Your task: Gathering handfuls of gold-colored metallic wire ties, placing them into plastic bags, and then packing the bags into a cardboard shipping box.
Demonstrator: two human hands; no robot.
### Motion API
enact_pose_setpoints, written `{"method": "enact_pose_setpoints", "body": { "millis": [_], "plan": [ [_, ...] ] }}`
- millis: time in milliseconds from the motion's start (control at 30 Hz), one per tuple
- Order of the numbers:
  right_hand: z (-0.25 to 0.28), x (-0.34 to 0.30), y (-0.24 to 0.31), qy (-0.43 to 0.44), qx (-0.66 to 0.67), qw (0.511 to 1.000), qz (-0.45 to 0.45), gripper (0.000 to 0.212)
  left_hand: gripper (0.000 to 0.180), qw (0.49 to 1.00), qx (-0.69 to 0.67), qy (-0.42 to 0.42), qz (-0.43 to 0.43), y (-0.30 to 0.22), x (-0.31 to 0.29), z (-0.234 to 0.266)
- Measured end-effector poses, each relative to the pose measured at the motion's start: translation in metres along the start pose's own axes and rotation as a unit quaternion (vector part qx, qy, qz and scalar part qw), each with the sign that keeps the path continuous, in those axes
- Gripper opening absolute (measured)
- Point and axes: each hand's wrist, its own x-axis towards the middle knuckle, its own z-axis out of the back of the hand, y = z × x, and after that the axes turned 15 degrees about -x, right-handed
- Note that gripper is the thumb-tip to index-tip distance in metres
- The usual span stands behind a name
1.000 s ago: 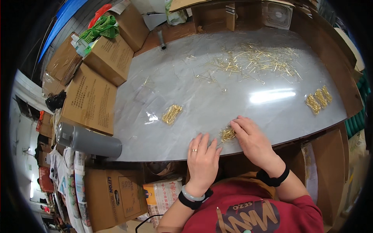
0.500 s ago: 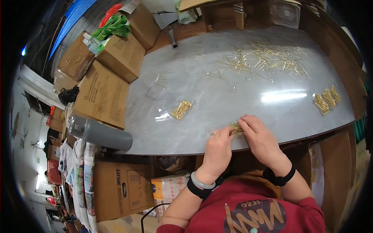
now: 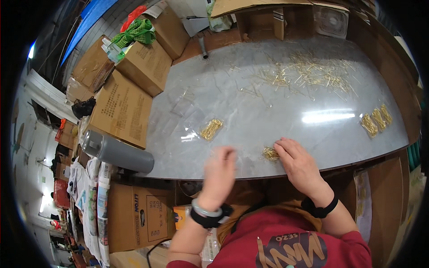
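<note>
At the table's front edge, my right hand (image 3: 298, 166) is closed over the right side of a small bunch of gold-coloured wire hooks (image 3: 270, 154), its fingertips and thumb against them. My left hand (image 3: 220, 172) is off to the left over the front of the table, apart from the bunch; motion smears its fingers. Just beyond it lies a clear bag of gold hooks (image 3: 212, 129). Flat clear plastic bags (image 3: 172, 117) are spread to its left. Several bagged bundles of hooks (image 3: 376, 120) lie side by side at the right end.
A wide heap of loose gold hooks (image 3: 319, 73) covers the far part of the grey table (image 3: 250, 120). A grey bottle (image 3: 118, 152) lies at the left front corner, beside stacked cardboard boxes (image 3: 120, 107). A dark tube (image 3: 203, 48) and a white fan (image 3: 331, 22) are at the back.
My left hand has let go of the bunch of hooks and moved left. My right hand has stayed at the bunch. The view has shifted slightly.
</note>
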Motion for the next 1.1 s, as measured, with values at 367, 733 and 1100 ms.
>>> {"method": "enact_pose_setpoints", "body": {
  "millis": [367, 733, 1100],
  "plan": [
    [0.005, 0.005, 0.012, 0.011, -0.006, 1.000, -0.015, 0.033, 0.026, 0.920, -0.269, -0.046, 0.283, 0.055, 0.070, 0.083],
    [0.004, 0.004, 0.007, 0.009, -0.010, 0.999, -0.041, 0.035, 0.009, 0.853, -0.442, 0.034, 0.277, -0.001, -0.031, 0.068],
    [-0.004, 0.006, 0.038, 0.038, 0.017, 0.999, 0.007, 0.044, 0.011, 0.737, -0.539, 0.190, 0.362, 0.049, -0.080, -0.002]
  ]
}}
